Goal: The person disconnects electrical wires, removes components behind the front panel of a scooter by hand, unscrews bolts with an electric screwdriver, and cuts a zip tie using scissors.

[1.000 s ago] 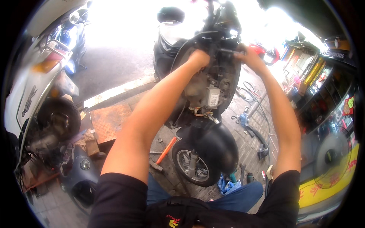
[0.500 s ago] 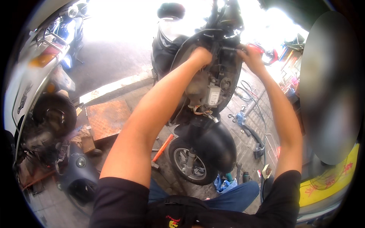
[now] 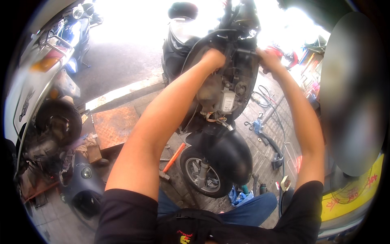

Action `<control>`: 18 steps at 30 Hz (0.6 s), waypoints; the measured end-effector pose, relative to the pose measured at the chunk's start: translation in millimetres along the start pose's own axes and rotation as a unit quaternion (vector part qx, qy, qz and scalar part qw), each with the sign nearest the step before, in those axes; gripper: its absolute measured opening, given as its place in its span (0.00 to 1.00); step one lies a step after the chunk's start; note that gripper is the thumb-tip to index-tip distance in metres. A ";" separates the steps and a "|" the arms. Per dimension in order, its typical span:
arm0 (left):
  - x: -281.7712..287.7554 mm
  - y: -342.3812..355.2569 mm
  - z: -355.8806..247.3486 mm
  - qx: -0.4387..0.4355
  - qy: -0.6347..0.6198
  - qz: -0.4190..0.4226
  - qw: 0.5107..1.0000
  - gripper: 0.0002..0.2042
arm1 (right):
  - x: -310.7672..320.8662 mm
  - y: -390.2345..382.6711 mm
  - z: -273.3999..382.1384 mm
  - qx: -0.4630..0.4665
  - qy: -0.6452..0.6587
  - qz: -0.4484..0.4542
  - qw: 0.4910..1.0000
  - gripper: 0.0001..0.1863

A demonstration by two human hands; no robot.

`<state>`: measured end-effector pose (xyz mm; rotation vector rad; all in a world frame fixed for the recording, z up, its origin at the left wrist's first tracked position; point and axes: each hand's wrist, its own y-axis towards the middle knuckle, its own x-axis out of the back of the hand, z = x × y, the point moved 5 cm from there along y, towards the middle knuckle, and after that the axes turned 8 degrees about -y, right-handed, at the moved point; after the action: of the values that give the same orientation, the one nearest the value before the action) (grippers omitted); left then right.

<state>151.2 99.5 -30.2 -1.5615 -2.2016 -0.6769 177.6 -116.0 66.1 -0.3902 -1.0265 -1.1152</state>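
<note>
While both arms reach fwd, left hand (image 3: 213,58) and right hand (image 3: 268,60) press into the stripped front of a black scooter (image 3: 227,93) standing centre, above its front wheel (image 3: 203,177); whether each grip is spread or clenched can't be told. Orange-handled hammer (image 3: 172,159) lies on pavement.

The ground is grey paving bricks (image 3: 266,130). A black scooter (image 3: 219,101) stands on it, under both hands. Below the left hand (image 3: 213,57) lie an orange-handled hammer (image 3: 172,159) and a rusty metal plate (image 3: 115,126). Below the right hand (image 3: 268,59) lie a blue tool (image 3: 256,125) and black hoses (image 3: 270,142).
</note>
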 end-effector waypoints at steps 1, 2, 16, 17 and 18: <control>-2.2 -0.9 -1.2 -0.005 0.003 0.008 1.000 0.10 | 1.3 -1.0 -1.3 0.001 0.008 0.004 1.000 0.21; -3.8 -2.2 -2.9 -0.016 0.017 0.002 1.000 0.10 | 1.6 -1.4 -3.5 0.002 0.017 0.008 1.000 0.21; 4.9 0.7 1.1 0.022 -0.083 0.017 0.996 0.09 | 11.6 -20.0 -7.3 0.151 0.013 -0.017 0.988 0.38; 7.1 4.3 10.8 0.046 -0.108 0.009 0.993 0.09 | 7.9 -15.1 -24.7 0.158 0.012 -0.005 0.987 0.44; 12.9 7.3 24.5 0.076 -0.124 -0.002 0.989 0.09 | 1.5 -24.4 -30.7 0.205 0.038 0.011 0.978 0.42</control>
<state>153.5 125.4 -42.0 -1.6374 -2.3711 -0.3200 171.1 -149.3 46.4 -0.0277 -1.1488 -0.8628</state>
